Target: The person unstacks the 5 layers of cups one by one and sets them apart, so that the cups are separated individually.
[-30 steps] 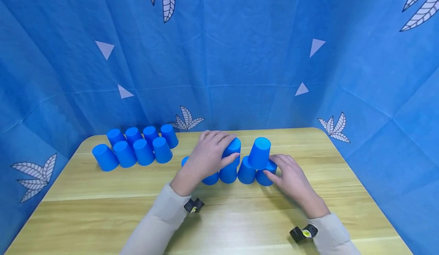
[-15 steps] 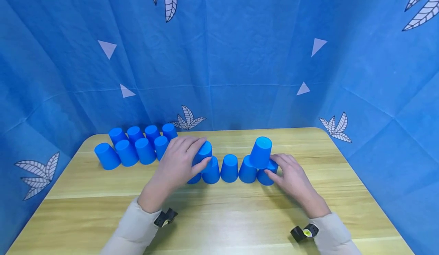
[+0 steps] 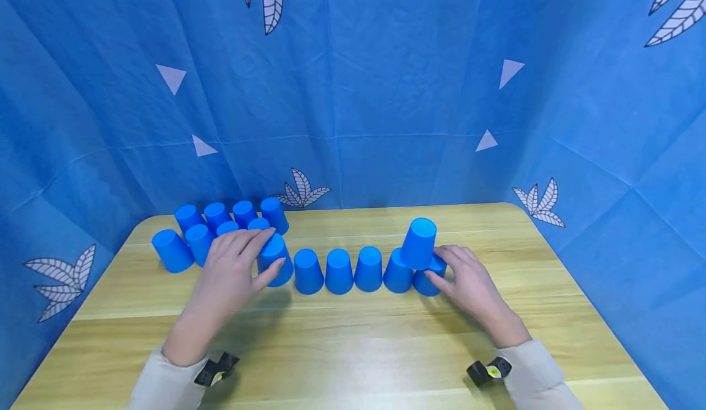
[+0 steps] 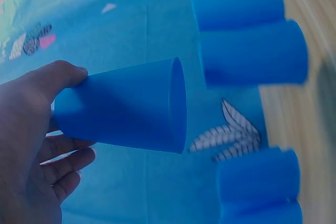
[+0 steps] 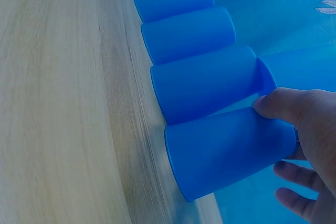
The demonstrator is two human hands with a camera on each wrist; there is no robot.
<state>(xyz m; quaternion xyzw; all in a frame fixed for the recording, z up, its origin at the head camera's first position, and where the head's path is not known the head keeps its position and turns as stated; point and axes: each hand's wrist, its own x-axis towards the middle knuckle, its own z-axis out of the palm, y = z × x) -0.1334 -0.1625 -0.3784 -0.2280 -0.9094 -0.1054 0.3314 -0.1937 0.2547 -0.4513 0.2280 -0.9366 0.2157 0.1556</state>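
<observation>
My left hand grips an upside-down blue cup just left of the front row; in the left wrist view the held cup hangs off the table between thumb and fingers. My right hand has its thumb and fingers round the rightmost cup of that row, also seen as the nearest cup in the right wrist view. One more cup rests on top of the two rightmost cups. Other row cups, such as this one, stand upside down side by side.
At the back left of the wooden table, several more blue cups stand upside down in two rows, partly hidden by my left hand. A blue patterned cloth hangs behind the table and along its sides.
My left hand has moved left with its cup, from above the row's middle to beyond its left end, uncovering the row cups. My right hand and the raised cup stay in place.
</observation>
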